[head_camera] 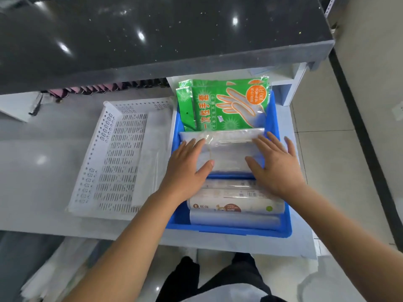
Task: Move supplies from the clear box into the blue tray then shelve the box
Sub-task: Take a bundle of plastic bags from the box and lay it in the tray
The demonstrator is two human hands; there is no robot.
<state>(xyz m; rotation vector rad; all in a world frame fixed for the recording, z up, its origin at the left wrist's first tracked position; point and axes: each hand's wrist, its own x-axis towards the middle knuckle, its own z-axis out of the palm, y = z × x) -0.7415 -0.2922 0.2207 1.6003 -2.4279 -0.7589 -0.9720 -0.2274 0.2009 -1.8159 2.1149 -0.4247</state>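
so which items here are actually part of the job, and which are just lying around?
In the job:
- blue tray
- perforated white box, with a clear packet left inside
- clear bag pack, pressed flat by left hand and right hand
- green glove packs
- printed rolls in the tray

Lying about:
- dark counter
- pink items under it
- white shelf

**Supplies filling the blue tray**

The blue tray (281, 227) is sitting on a pale shelf, holding green glove packs (226, 105) leaning at its far end, a clear packet (229, 153) lying flat mid-tray, and rolls (235, 205) lying at the near end. The white perforated box (113, 153) is lying just left, touching it.
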